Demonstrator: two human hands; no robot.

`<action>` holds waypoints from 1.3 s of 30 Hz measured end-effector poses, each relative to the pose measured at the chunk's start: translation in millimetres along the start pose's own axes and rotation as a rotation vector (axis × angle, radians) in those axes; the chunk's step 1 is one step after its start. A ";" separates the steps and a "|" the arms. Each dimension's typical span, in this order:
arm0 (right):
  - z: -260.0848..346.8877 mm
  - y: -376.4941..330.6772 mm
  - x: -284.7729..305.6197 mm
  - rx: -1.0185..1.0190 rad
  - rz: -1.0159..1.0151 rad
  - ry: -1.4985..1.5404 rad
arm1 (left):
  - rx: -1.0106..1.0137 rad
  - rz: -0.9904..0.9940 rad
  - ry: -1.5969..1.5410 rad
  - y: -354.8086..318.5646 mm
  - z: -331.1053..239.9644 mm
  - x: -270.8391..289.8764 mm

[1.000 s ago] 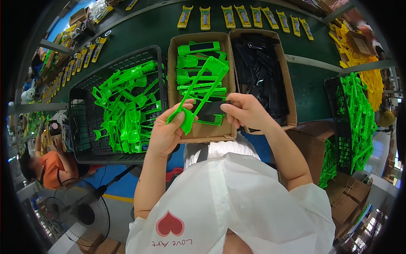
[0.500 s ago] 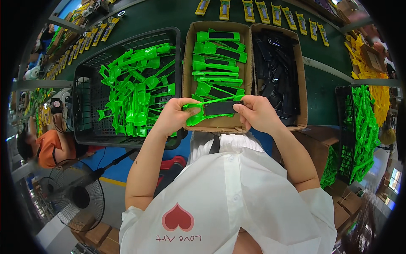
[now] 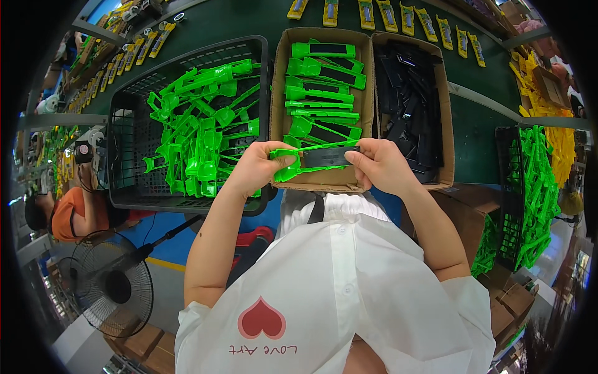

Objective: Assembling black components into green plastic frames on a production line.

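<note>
Both hands are holding one green part [image 3: 314, 157] level over the near edge of the middle box [image 3: 277, 93]. Its long axis is running left to right, with the rounded head pointing left and the black insert toward the right. The left hand [image 3: 255, 168] is pinching the head end, fingers pressed on it; the right hand [image 3: 380, 163] is gripping the insert end. Left of the box a black crate [image 3: 124, 137] is holding loose green parts; right of it, a second box [image 3: 445, 106] is holding black inserts.
</note>
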State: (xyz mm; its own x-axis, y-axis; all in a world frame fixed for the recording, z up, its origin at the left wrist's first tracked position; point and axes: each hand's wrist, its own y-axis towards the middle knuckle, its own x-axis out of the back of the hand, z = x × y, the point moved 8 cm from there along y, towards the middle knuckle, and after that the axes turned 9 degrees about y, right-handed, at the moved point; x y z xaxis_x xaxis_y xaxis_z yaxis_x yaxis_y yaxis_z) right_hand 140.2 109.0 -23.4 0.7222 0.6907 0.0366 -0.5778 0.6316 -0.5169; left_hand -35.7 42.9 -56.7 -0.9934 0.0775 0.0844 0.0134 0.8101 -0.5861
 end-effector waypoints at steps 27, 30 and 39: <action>-50.1 6.4 12.9 0.111 -0.234 -0.173 | -0.589 -0.273 1.061 24.2 -60.4 -68.1; -63.3 9.9 1.4 -0.066 -0.005 -0.134 | -0.361 -0.038 1.117 41.3 -38.5 -67.9; -85.2 36.1 129.0 -0.330 -0.501 -0.863 | -0.482 -0.509 1.690 79.2 12.8 -59.3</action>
State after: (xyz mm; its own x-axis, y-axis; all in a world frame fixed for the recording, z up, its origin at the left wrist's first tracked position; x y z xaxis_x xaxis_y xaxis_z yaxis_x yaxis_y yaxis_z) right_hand 244.9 190.9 -110.2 0.2588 0.4756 0.8407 -0.0616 0.8768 -0.4770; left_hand 22.8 95.0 -118.4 0.2509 -0.0129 0.9679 0.1129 0.9935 -0.0161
